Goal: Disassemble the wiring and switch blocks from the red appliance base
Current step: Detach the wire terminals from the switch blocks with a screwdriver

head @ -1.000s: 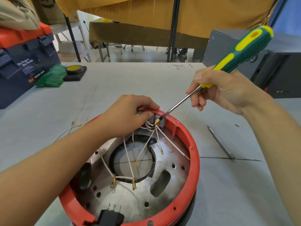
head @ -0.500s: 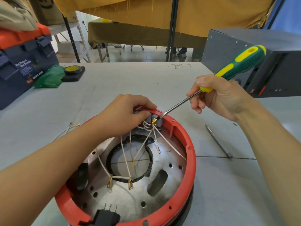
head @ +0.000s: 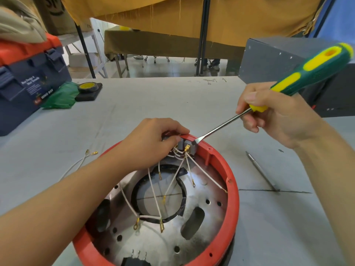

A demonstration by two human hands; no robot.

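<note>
The red appliance base (head: 232, 191) lies open on the grey table, its metal plate facing up. Grey switch blocks (head: 189, 146) sit against the far rim, and several white wires (head: 173, 181) with gold terminals fan out from them over the plate. My left hand (head: 153, 141) curls over the rim and pinches the switch blocks from the left. My right hand (head: 272, 114) grips a green and yellow screwdriver (head: 315, 68); its flat tip touches the right side of the blocks at the rim. A black plug block (head: 135, 262) sits at the near rim.
A loose white wire (head: 76, 164) lies on the table to the left. A thin metal tool (head: 261, 170) lies to the right of the base. A blue and orange toolbox (head: 25, 81), a green bag, a tape roll (head: 87, 87) and a grey metal box (head: 278, 60) stand further back.
The view has shifted slightly. My right hand has raised the screwdriver handle a little, and its tip has stayed at the switch blocks. My left hand keeps its hold.
</note>
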